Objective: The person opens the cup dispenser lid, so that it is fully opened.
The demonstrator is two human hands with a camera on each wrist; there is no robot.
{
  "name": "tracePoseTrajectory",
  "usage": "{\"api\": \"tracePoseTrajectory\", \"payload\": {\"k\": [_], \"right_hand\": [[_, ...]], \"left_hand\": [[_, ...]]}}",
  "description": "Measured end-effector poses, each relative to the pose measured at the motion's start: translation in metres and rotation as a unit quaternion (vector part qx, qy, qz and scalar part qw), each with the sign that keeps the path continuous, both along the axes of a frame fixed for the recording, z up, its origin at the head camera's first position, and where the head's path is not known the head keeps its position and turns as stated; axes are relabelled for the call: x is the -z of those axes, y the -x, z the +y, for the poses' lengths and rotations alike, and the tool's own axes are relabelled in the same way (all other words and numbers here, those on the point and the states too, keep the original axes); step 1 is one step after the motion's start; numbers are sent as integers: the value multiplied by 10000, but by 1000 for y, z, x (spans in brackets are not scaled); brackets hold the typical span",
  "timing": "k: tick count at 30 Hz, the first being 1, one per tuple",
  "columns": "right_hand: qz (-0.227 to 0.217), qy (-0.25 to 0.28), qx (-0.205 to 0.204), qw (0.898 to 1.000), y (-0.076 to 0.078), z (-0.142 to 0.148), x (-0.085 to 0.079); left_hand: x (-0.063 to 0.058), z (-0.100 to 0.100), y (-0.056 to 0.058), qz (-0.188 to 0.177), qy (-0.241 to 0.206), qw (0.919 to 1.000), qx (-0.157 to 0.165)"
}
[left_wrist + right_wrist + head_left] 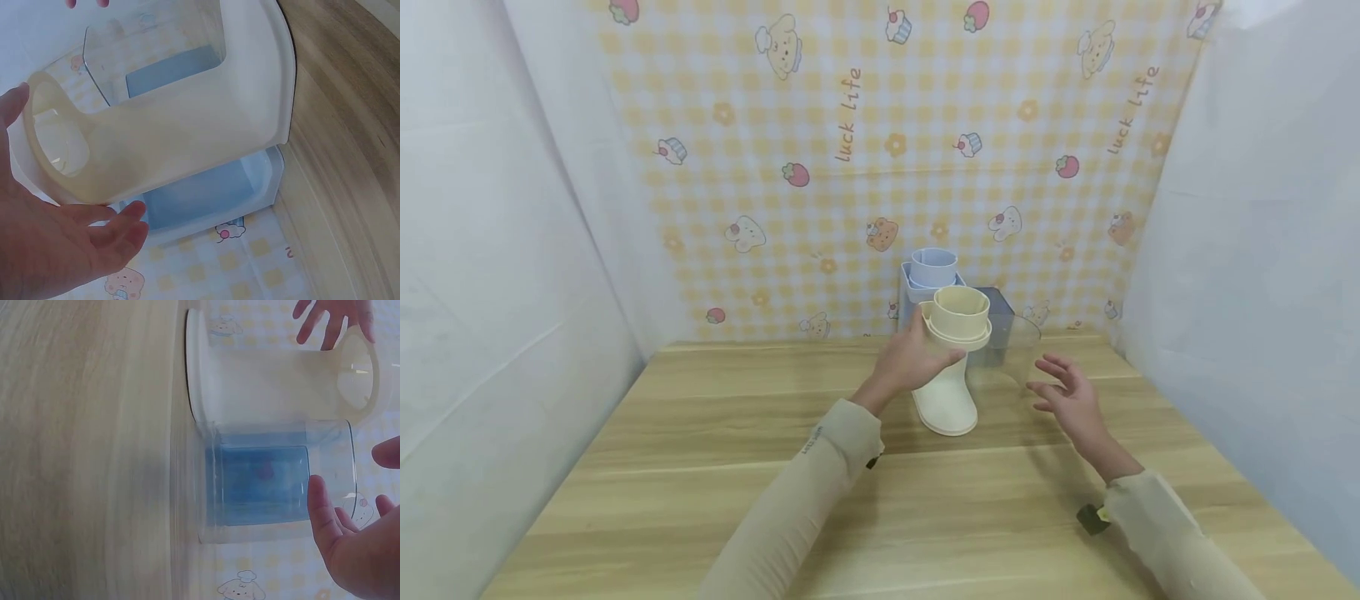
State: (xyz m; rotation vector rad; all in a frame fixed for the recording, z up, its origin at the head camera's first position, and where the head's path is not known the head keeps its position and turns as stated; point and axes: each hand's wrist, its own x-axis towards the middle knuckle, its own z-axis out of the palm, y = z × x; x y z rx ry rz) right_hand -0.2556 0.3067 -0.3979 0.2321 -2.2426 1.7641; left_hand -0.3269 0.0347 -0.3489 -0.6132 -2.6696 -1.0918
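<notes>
A cream stand with a flared foot and a round collar stands on the table, a cream cylindrical cup seated in its top. My left hand is at the collar, thumb touching the near side and fingers spread loosely along the far side. Right beside the stand is a clear, see-through container, barely visible in the head view. My right hand is beside that container's upper edge, its fingers loosely bent and holding nothing. In the right wrist view, the fingertips overlap the container's wall.
Behind the cream stand is a light blue stand with its own blue cup. A dark bluish see-through box sits beside it. A yellow checked cloth hangs behind the wooden table, and white sheets flank both sides.
</notes>
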Motion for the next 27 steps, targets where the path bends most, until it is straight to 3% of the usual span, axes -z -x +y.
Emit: {"api": "tracePoseTrajectory", "payload": {"k": [7,10,19,23,27], "right_hand": [[50,-50,-46,10000,0,-8,-1],[40,-98,-57,9999,-2,-12,-4],[-44,-677,199,9975,-3,-29,-11],[-158,-687,264,9972,-4,-37,-12],[-232,-676,156,9973,-6,-48,-14]], "left_hand": [[0,-11,-7,83,148,9998,68],[2,-21,-12,-39,280,9996,62],[14,-51,-27,-104,145,9998,-100],[19,-61,-36,-103,292,9995,12],[20,-69,-43,33,121,9999,-15]]}}
